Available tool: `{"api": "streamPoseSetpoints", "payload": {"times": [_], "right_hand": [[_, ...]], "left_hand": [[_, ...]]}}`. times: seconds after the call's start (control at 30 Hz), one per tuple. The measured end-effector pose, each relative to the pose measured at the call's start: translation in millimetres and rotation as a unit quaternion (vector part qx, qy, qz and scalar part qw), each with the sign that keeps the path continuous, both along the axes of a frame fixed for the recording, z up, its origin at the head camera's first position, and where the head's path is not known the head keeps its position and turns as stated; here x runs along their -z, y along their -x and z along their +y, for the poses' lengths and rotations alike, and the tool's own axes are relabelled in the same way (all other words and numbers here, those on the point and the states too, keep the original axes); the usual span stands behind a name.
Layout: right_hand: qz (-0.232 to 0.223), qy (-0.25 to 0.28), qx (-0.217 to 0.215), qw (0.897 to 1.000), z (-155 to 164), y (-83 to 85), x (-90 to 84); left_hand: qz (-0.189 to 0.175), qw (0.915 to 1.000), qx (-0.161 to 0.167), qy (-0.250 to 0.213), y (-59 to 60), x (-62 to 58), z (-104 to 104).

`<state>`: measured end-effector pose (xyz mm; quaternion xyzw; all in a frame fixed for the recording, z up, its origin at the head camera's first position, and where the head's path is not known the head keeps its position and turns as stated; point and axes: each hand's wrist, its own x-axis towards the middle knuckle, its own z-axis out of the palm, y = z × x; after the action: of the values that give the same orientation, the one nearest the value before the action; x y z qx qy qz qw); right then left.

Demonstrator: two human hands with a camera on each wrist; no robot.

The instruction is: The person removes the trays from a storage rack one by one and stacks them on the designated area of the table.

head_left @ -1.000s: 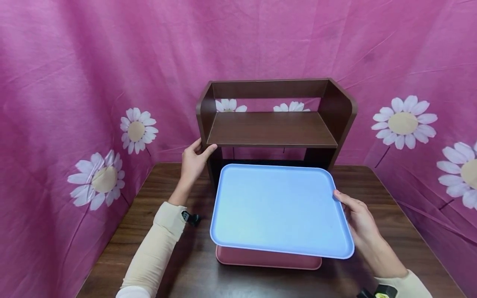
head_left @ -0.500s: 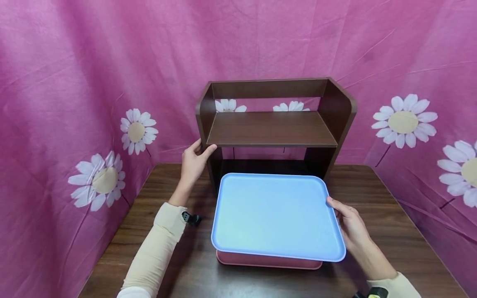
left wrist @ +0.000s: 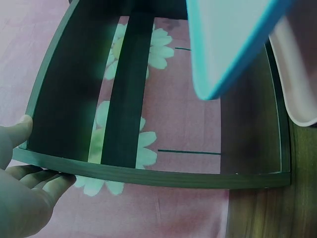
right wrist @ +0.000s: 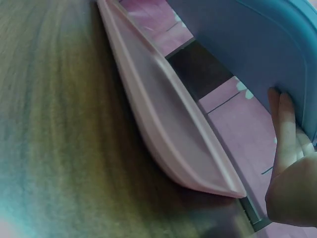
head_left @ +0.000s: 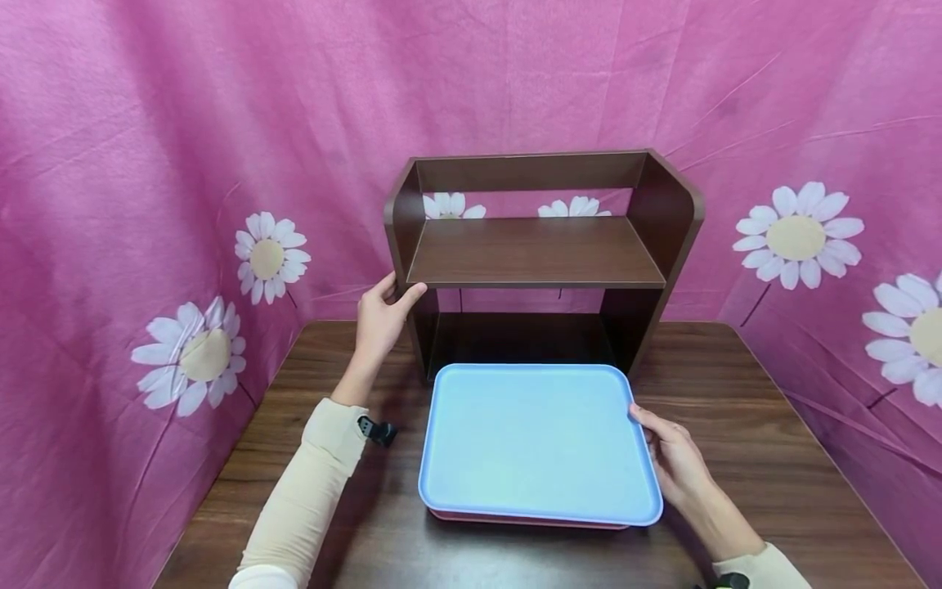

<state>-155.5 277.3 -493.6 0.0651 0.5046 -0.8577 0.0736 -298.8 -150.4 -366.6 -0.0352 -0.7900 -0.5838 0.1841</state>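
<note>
In the head view my right hand (head_left: 677, 454) pinches a light blue tray (head_left: 540, 442) by its right edge, thumb on top. Fingers (right wrist: 285, 124) spread under the tray in the right wrist view. Below it lies a pink tray (right wrist: 173, 121) on the table, with a gap between the two in that view. From the head, only a thin strip of the pink tray's front shows. My left hand (head_left: 380, 317) grips the left side panel of a dark brown two-tier shelf (head_left: 537, 252), thumb at the front edge and fingers on the outer side.
The shelf stands at the back of a wooden table (head_left: 743, 425), right behind the trays. A pink curtain (head_left: 515, 74) with large white daisies hangs behind the table and along both sides.
My right hand has brought the blue tray down and slightly left, levelling it over the pink one, which is now almost covered. The left hand has stayed on the shelf.
</note>
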Motion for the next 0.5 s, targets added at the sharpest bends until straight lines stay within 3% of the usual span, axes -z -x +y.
{"api": "streamPoseSetpoints", "payload": {"times": [0.5], "right_hand": [[-0.025, -0.019, 0.000, 0.999, 0.3, 1.3, 18.1]], "left_hand": [[0.006, 1.0000, 0.001, -0.001, -0.5, -0.8, 0.6]]}}
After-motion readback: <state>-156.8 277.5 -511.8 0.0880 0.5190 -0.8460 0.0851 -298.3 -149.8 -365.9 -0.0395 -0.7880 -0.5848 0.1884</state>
